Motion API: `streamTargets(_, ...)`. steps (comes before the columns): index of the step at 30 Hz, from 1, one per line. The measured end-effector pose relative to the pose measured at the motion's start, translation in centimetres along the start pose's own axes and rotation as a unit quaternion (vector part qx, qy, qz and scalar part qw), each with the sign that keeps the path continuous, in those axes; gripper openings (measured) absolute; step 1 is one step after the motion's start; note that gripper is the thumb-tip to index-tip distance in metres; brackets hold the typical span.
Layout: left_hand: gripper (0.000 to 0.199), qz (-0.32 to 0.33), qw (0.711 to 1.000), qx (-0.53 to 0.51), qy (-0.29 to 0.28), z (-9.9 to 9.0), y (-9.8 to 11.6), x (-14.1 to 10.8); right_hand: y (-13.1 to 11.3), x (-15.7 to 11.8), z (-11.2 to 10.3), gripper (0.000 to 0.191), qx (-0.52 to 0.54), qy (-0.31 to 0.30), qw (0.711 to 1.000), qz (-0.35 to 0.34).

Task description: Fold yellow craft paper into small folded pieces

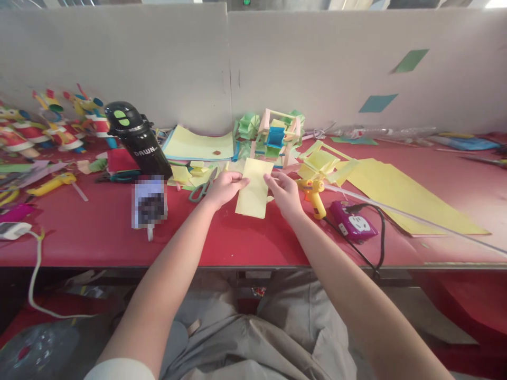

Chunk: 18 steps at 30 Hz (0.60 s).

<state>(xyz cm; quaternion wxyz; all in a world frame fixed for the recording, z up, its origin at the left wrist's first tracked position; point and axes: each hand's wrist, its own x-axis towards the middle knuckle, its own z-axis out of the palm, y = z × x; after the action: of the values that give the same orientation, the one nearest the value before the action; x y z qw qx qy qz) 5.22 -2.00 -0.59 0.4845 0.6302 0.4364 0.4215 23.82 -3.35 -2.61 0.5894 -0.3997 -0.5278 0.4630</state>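
A pale yellow rectangle of paper (254, 191) is held upright over the red table. My left hand (227, 188) pinches its left edge between thumb and fingers. On the opposite edge, my right hand (285, 192) grips it the same way. Green-handled scissors (203, 188) lie beside my left hand. Close to my right hand is a yellow glue gun (316, 195). Behind the sheet stands a folded paper model with a blue seat-like piece (275, 137) in a pale frame.
A black bottle (138, 142) stands at the left, near several paper figures (63, 126). To the right are a purple power socket (354, 221) with a black cable and large yellow sheets (407, 198). A grey partition (158, 58) closes off the back.
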Motion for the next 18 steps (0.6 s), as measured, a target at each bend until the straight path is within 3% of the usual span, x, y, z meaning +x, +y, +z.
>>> streamTargets(3, 0.031, 0.021, 1.000, -0.012, -0.005, 0.3, 0.2, -0.1, 0.1, -0.2, 0.1, 0.042, 0.018, -0.058, 0.998, 0.008)
streamTargets(7, 0.027, 0.048, 0.997, -0.033, 0.046, 0.5, -0.2, 0.2, 0.4, -0.1, 0.0, 0.040, 0.016, -0.073, 0.997, 0.001)
streamTargets(10, 0.029, 0.030, 0.995, -0.063, 0.076, 0.6, -0.4, 0.5, 0.4, -0.1, 0.0, 0.038, 0.011, -0.073, 0.997, 0.002)
streamTargets(15, 0.017, -0.011, 0.993, -0.116, 0.037, 0.6, 0.2, 0.4, 0.1, -0.1, 0.0, 0.031, 0.005, -0.051, 0.999, 0.007)
streamTargets(18, 0.014, -0.041, 0.988, -0.138, 0.053, 0.6, 0.7, 0.3, 0.0, -0.2, 0.1, 0.032, -0.018, -0.059, 0.998, 0.000)
